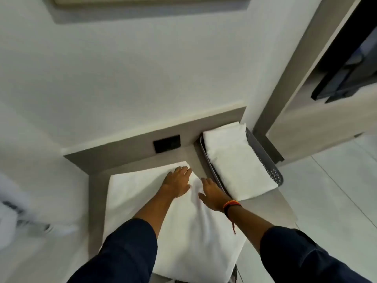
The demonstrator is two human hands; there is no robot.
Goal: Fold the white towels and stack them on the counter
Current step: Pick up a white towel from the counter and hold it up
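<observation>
The grey counter (263,209) runs from centre toward 4 o'clock. A large white towel (142,205) lies spread flat on it, reaching to 6 o'clock. At 2 o'clock, a folded white towel (234,160) sits in a grey perforated basket (263,154). The left hand (177,180) presses flat, fingers spread, on the spread towel's far corner. The right hand (213,193) rests open at that towel's right edge, just beside the left, gripping nothing. Smallest, a black wall socket (166,143) sits at 12 o'clock.

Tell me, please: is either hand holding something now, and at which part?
Nothing is held. The left hand and right hand lie open and flat on the towel, near its far right corner.
</observation>
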